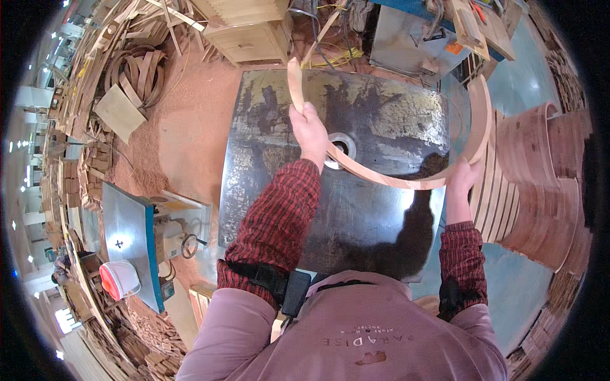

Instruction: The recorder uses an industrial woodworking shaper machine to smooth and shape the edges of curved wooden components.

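A curved strip (386, 180) of pale, smooth-faced wood, bent into a broad U, is held over a dark metal tabletop (318, 222); whether the surface is touched cannot be told. One arm of the strip is grasped by the left hand (309, 133), its blunt end projecting beyond the fist. The opposite bend is gripped by the right hand (465, 174), near the table's right edge. The tabletop is marked by patchy, worn sheen and is fitted with a round metal collar (351, 143), partly crossed by the strip. Curved reddish-brown wooden panels (537, 197) are stacked at right. Bent offcuts (143, 73) are heaped at upper left, beside a floor (184, 108) coated in fine reddish sawdust.
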A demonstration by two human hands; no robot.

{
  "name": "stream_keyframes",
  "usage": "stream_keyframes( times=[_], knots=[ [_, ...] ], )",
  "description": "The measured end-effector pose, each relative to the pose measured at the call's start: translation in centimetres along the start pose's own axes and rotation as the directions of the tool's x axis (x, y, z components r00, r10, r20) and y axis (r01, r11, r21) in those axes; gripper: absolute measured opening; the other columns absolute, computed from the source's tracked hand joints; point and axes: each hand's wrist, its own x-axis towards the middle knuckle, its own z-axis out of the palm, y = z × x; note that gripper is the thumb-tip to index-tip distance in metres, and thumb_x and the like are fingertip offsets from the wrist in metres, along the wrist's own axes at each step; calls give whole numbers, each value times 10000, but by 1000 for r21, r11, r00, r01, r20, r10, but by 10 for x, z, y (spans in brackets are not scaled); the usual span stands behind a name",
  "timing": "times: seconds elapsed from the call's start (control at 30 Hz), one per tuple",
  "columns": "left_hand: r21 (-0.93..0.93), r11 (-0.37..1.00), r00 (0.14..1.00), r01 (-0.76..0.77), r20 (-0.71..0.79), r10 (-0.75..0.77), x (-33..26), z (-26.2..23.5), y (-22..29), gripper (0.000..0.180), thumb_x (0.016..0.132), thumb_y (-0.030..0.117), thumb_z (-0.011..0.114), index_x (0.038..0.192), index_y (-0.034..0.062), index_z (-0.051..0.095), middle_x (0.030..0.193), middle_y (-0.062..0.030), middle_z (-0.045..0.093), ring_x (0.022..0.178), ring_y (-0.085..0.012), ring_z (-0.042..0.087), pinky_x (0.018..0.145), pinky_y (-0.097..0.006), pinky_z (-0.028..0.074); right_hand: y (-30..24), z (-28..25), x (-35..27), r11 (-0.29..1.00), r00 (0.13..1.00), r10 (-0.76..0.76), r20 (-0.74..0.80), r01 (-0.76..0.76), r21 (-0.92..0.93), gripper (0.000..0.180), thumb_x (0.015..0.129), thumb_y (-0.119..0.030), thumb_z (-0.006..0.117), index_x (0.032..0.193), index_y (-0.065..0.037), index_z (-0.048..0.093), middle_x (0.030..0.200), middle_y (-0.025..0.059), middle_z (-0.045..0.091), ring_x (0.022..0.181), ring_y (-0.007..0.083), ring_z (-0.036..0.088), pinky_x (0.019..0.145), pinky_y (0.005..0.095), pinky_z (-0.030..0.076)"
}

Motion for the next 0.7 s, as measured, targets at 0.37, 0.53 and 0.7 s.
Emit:
stream_keyframes(
  times=[0.37, 0.53, 0.7],
  knots=[
    [23, 998, 990, 51, -135, -48, 70, -51, -12, 392, 1069, 251, 530, 1316, -53, 527, 1065, -188, 641, 948, -291, 612, 882, -415, 485, -26, 116, -9, 991, 1000, -26, -18, 23, -129, 522, 831, -29, 617, 1338, 51, 523, 1093, 217, 660, 980, 309, 669, 890, 398, 516],
    [-2, 999, 984, 54, -172, -53, 77, -95, -14, 370, 1087, 248, 486, 1323, -34, 527, 1120, -123, 613, 989, -230, 581, 911, -387, 467, -37, 164, -25, 980, 990, -135, 39, 139, -140, 401, 829, -29, 611, 1221, 22, 545, 1026, 192, 672, 966, 314, 676, 893, 415, 514],
    [-59, 983, 952, 173, -245, -183, 67, -130, -20, 377, 1094, 258, 480, 1337, -26, 518, 1061, -86, 578, 935, -179, 538, 855, -356, 463, -48, 197, -40, 967, 985, -101, 142, 131, -217, 348, 837, -28, 619, 1176, -2, 548, 1003, 189, 678, 924, 356, 686, 868, 430, 525]
  ],
)
